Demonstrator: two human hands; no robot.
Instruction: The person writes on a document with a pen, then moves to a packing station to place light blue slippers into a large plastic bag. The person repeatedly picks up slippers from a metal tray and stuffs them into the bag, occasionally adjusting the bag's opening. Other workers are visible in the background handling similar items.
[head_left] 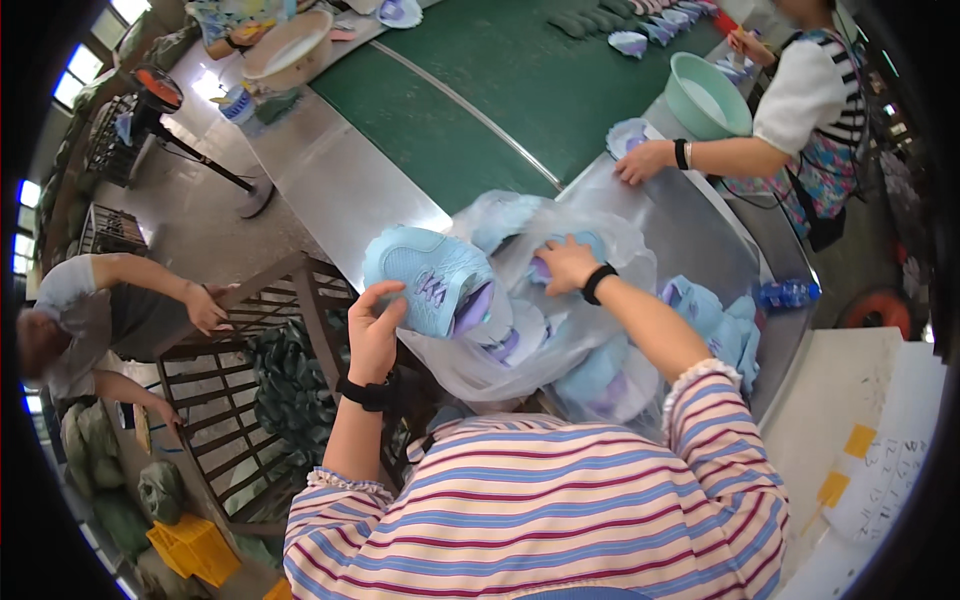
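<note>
My left hand (pixel 374 325) grips a light blue shoe upper (pixel 425 275) with purple laces and a purple lining, thumb near its edge. It hangs over the left side of a clear plastic bag (pixel 470 365). Inside the mouth of that bag, my right hand (pixel 568 264) has its fingers curled over another light blue shoe upper (pixel 592 243); part of that upper is covered by the hand. More blue and purple uppers (pixel 600 385) lie in the bag, blurred by the plastic.
Loose blue uppers (pixel 715 325) and a blue bottle (pixel 785 294) lie right of the bag. A green conveyor belt (pixel 450 110) runs beyond the metal table. A co-worker's hand (pixel 645 160) is at the right near a green basin (pixel 700 95). Another person holds a slatted cart (pixel 215 390) at left.
</note>
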